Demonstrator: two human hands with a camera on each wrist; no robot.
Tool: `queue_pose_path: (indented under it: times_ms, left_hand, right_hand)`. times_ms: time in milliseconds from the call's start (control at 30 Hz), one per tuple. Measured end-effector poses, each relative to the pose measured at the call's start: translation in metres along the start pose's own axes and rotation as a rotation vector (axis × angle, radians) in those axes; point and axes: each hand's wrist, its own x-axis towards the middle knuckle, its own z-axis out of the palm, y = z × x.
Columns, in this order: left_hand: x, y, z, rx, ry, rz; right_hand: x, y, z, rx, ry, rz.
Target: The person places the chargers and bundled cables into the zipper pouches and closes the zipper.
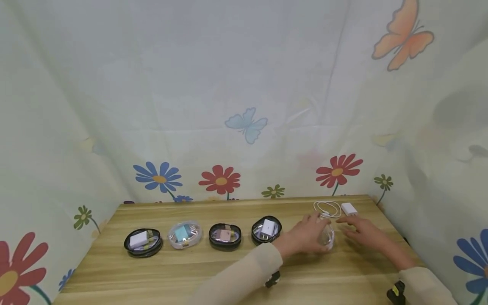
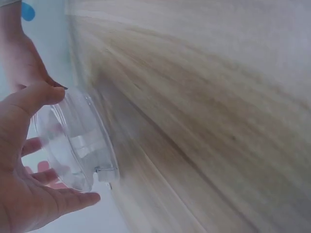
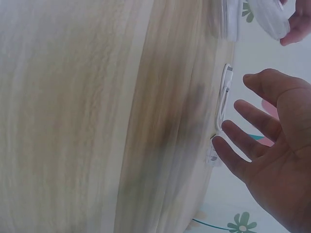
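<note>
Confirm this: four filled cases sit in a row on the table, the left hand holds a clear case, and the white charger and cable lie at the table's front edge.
Not quite. The charger and cable lie at the table's back edge, by the curtain, as the head view shows. The four filled cases and the left hand holding a clear case are right.

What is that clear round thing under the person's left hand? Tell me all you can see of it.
The clear round case looks like thin see-through plastic, a shallow dish shape with a raised rim and a small tab on its edge. It looks empty. It sits on the wooden table, right of a row of four similar cases. The left hand grips it with curled fingers.
</note>
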Motion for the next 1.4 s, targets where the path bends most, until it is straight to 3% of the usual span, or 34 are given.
queue_pose_path:
  times_ms: [367, 567, 867, 1400]
  left_hand:
    - [-0.006, -0.006, -0.001, -0.072, 0.030, 0.033]
    - [-0.012, -0.009, -0.006, -0.019, 0.035, 0.027]
    - [-0.015, -0.011, -0.008, 0.011, 0.038, 0.024]
    - [-0.021, -0.012, -0.009, -0.017, 0.042, 0.062]
  right_hand:
    - [0.010, 0.000, 0.007, 0.071, -0.004, 0.079]
    - [0.022, 0.005, 0.012, 0.124, 0.064, 0.104]
    - [0.038, 0.018, 0.019, 0.085, 0.154, 0.171]
    - [0.061, 0.036, 0.030, 0.034, 0.101, 0.257]
